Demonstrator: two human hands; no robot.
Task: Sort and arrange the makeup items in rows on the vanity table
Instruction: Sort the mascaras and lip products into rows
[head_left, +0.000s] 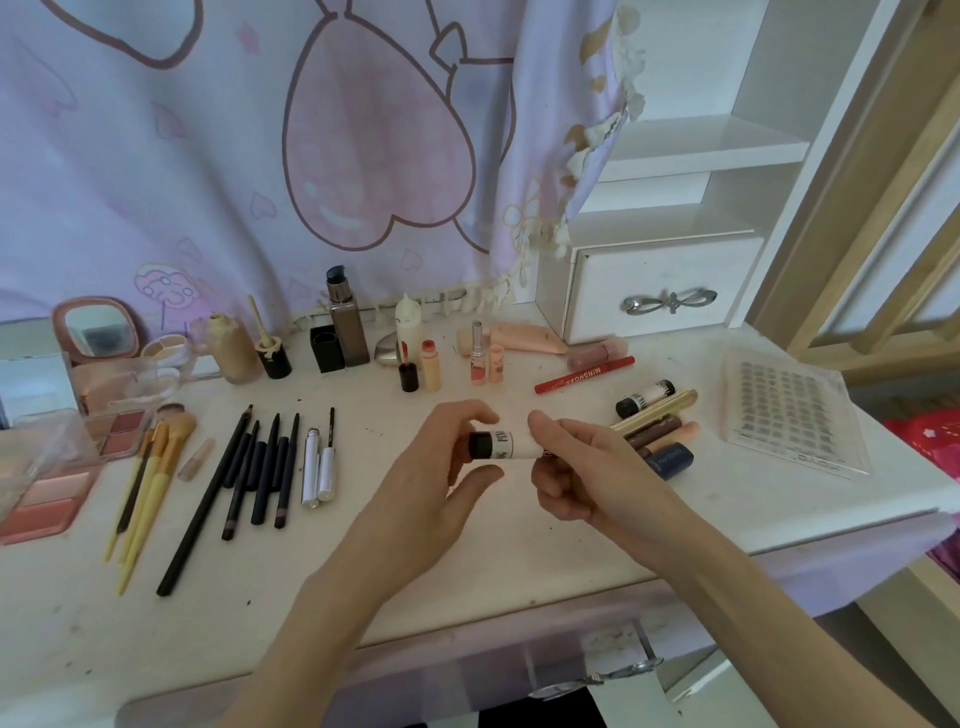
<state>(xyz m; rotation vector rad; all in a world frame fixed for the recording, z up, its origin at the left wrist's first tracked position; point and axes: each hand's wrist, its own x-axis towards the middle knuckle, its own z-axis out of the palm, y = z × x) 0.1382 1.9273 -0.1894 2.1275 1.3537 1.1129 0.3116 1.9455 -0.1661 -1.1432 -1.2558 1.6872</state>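
Above the middle of the vanity table both hands hold one small white tube with a black cap. My left hand pinches its capped end between fingers and thumb. My right hand grips the other end. A row of dark pencils and two silver tubes lies to the left. Yellow-handled brushes lie further left. A cluster of tubes and lip products lies just right of my right hand. A red pencil lies behind them.
Bottles and small lipsticks stand along the back by the curtain. Blush palettes and a small mirror sit at the far left. A clear lash tray lies at the right, near the table edge. A white drawer unit stands behind.
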